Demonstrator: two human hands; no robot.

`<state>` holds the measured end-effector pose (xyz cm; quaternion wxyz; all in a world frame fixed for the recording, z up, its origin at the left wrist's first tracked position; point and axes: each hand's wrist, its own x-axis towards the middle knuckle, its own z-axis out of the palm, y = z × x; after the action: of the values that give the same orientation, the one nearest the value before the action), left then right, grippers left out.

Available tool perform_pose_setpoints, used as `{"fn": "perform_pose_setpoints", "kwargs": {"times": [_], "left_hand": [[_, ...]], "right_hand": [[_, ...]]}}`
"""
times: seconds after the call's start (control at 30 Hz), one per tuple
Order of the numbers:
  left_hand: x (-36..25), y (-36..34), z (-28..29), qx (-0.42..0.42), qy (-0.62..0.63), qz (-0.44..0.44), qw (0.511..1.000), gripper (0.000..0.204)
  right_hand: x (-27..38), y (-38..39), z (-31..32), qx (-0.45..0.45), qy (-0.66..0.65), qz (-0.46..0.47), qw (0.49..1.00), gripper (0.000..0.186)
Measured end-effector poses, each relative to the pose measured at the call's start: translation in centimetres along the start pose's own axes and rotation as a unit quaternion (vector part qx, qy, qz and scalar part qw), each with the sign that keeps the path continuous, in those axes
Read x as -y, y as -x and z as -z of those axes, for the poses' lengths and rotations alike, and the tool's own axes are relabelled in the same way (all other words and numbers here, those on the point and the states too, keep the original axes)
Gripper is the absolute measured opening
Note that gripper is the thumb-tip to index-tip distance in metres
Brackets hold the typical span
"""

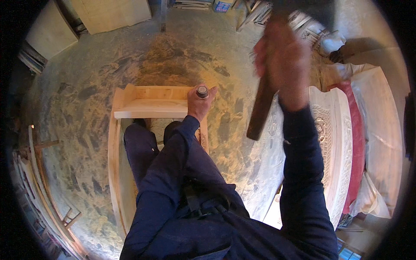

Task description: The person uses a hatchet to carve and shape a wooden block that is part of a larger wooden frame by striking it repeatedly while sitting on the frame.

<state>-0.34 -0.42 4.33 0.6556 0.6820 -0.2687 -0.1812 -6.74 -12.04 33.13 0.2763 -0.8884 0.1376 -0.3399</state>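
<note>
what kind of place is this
Most likely a woodworking or carving workshop: a bare wooden frame lies on the dusty floor, a carved pale panel lies at right, and boards lean at the back.

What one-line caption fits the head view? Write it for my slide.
Left hand steadies a round-headed tool on a pale wooden frame; right hand raises a blurred hammer.

My right hand [284,65] is motion-blurred at upper right; the hammer [262,108] head is lost against the dark top rim.
</note>
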Motion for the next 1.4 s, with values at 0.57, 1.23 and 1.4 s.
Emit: {"fn": "perform_pose_setpoints", "kwargs": {"times": [0.57, 1.23, 1.4], "left_hand": [[0.2, 0.2, 0.1, 0.010, 0.041, 0.011, 0.999, 0.033], [0.2, 7.4, 1.3, 0.035, 0.038, 0.016, 0.999, 0.025], [-3.5, 7.1, 2.2, 0.062, -0.041, 0.026, 0.997, 0.022]], "right_hand": [[-1.7, 4.2, -1.9, 0.057, -0.187, -0.127, 0.972, 0.026], [-4.7, 16.4, -1.1, 0.323, 0.041, -0.198, 0.924, 0.025], [-3.3, 23.9, 2.4, 0.222, -0.087, -0.503, 0.831, 0.030]]}}
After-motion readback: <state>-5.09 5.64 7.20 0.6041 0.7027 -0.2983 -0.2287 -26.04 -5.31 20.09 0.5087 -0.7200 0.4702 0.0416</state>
